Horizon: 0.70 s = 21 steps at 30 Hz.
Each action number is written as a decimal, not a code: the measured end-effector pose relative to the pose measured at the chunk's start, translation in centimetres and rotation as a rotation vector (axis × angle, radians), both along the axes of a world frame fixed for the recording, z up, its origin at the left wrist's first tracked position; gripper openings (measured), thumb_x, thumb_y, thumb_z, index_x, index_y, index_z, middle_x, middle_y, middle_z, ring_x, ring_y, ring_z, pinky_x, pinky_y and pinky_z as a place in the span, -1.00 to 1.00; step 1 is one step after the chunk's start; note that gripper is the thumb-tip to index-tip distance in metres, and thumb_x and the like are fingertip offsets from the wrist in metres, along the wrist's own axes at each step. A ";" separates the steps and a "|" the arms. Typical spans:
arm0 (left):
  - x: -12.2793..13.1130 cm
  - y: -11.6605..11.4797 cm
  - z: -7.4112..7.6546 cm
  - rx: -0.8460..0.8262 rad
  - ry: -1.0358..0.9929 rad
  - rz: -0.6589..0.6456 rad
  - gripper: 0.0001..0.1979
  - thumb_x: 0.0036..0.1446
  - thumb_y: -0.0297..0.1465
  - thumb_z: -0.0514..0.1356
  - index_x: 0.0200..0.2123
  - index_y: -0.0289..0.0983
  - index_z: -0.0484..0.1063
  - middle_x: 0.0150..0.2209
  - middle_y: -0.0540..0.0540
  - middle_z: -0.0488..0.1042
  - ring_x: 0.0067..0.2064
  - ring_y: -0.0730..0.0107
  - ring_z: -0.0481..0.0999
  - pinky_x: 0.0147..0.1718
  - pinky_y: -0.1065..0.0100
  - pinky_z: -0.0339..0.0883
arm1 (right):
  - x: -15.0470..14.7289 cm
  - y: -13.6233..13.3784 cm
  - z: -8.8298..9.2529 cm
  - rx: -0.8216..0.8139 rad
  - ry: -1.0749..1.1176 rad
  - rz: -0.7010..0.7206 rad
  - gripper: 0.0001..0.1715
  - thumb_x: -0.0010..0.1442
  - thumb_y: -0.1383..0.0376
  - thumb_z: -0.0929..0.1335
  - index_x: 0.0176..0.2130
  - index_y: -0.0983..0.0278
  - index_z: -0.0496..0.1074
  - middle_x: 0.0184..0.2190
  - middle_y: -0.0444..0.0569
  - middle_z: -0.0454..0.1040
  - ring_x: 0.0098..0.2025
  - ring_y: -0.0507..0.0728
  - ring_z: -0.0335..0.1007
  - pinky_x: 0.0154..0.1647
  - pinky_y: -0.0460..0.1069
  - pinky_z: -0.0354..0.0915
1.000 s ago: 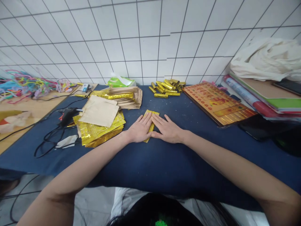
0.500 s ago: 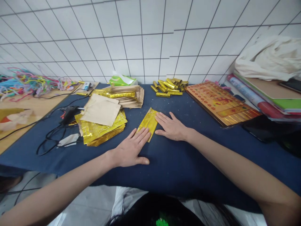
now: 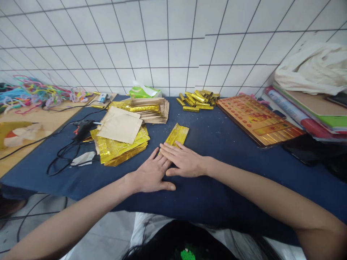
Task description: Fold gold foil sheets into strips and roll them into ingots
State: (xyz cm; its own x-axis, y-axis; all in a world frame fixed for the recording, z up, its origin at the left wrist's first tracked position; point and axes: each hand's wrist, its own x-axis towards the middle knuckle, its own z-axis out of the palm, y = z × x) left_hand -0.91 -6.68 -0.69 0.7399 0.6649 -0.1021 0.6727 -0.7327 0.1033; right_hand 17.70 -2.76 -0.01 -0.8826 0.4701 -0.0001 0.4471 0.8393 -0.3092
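- Left hand (image 3: 151, 174): flat on the blue cloth (image 3: 206, 180), palm down, fingers spread and pointing toward the far side. Holds nothing; fingertips reach the near end of the folded gold sheet (image 3: 177, 134).
- Right hand (image 3: 184, 161): also flat and unclenched, palm down, fingers pointing left and far. Its fingertips press on the near end of the folded gold sheet and overlap the left hand's fingers.
- Folded gold sheet: a narrow gold foil strip lying flat on the cloth at mid-table, slanted, its far end tilted to the right. The near end is under the fingers; the far end is free.
- Left of the hands: a loose stack of gold foil sheets (image 3: 119, 148) with a plain tan paper (image 3: 119, 124) lying on top.
- Farther back, just behind that stack: a thick pile of tan-edged papers (image 3: 151, 110) with gold showing on its top.
- Far side, near the tiled wall (image 3: 162, 43): a small heap of rolled gold pieces (image 3: 196, 100), well apart from the hands. A green tissue pack (image 3: 143, 92) stands to its left.
- Right: a large red-and-gold printed board (image 3: 257, 118) lies flat; beyond it, stacked folders (image 3: 306, 112) with a white bag (image 3: 314, 68) on top.
- Far left: a black glue gun (image 3: 82, 128) with its cord coiled on the cloth, and coloured cords (image 3: 32, 95) on a wooden table (image 3: 32, 122).
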 end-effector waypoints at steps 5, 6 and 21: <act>0.0 0.0 0.2 -0.041 0.020 -0.010 -0.04 -0.01 0.18 -0.12 0.27 -0.36 -0.25 0.30 -0.29 -0.22 0.30 0.06 -0.27 0.19 -0.04 -0.36 | 1.6 4.3 -1.1 0.038 -0.087 -0.142 -0.11 0.20 -0.12 -0.05 0.26 0.44 -0.15 0.29 0.18 -0.26 0.32 0.22 -0.38 0.23 0.28 -0.35; 0.0 0.0 0.2 -0.046 0.026 -0.004 -0.03 -0.01 0.18 -0.13 0.27 -0.36 -0.27 0.30 -0.28 -0.23 0.31 0.07 -0.27 0.20 -0.04 -0.37 | 2.0 5.2 -1.2 0.046 -0.105 -0.175 -0.13 0.21 -0.11 -0.05 0.27 0.41 -0.15 0.30 0.15 -0.25 0.32 0.23 -0.38 0.23 0.31 -0.35; -2.9 4.3 1.8 -0.082 -0.173 0.030 -0.48 0.11 0.00 -0.01 -0.04 -0.24 0.35 0.10 -0.16 0.32 0.18 0.22 0.21 0.21 0.05 -0.20 | 1.5 4.6 -1.9 0.121 -0.148 -0.548 0.02 0.12 -0.20 -0.06 0.25 0.50 -0.10 0.28 0.25 -0.19 0.31 0.34 -0.35 0.16 0.43 -0.40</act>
